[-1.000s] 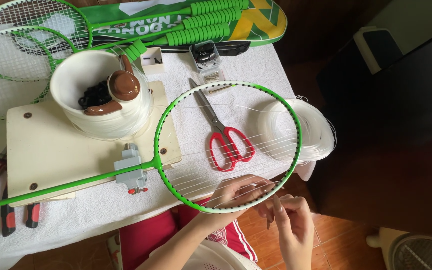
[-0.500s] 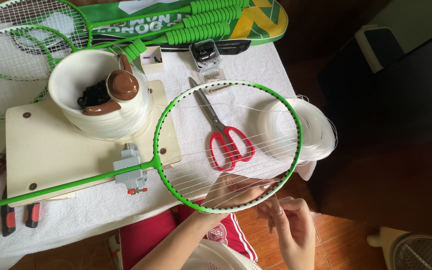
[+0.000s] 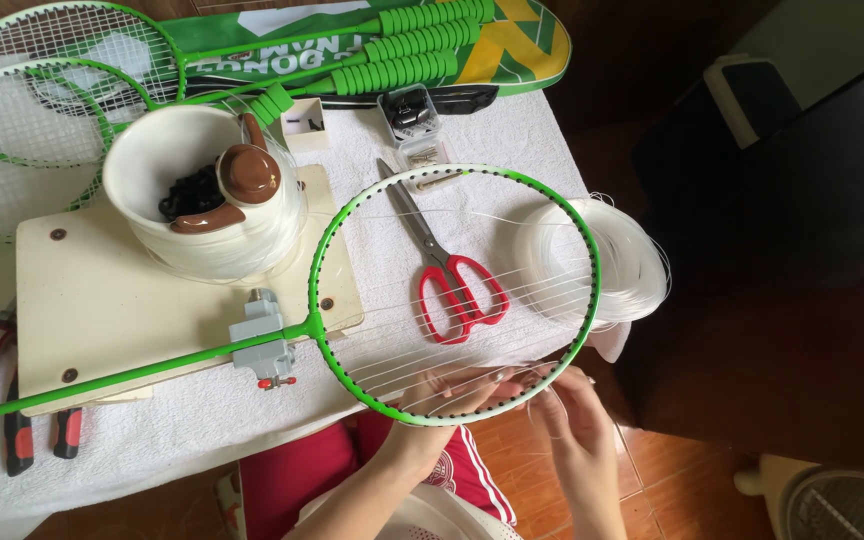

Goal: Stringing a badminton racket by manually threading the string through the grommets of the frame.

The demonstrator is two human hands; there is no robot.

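A green-framed badminton racket [image 3: 457, 170] lies across the bench [image 3: 202, 420], which is covered in a white towel; its thin green shaft runs left through a small grey metal clamp [image 3: 262, 345] fixed to a cream wooden board [image 3: 112, 300]. The oval head is only partly strung, with a band of clear nylon string [image 3: 472, 300] crossing its lower half. The left hand [image 3: 452, 390] sits under the near rim of the head, fingers curled up against the strings from below. The right hand [image 3: 567, 400] is just outside the rim at its lower right, fingertips pinched together on a loose end of the clear string; the two hands are close beside each other.

Red-handled scissors [image 3: 452, 270] lie on the towel under the open head, blades pointing away. A loose coil of clear string [image 3: 617, 260] rests at the bench's right edge, partly under the frame. On the board stands a white spool wound with string [image 3: 202, 205], with a brown knob on top. At the far side lie more green rackets [image 3: 42, 90] and a green racket bag [image 3: 512, 40], beside a small clear plastic box [image 3: 410, 108]. Red-and-black pliers [image 3: 17, 435] lie at the near left
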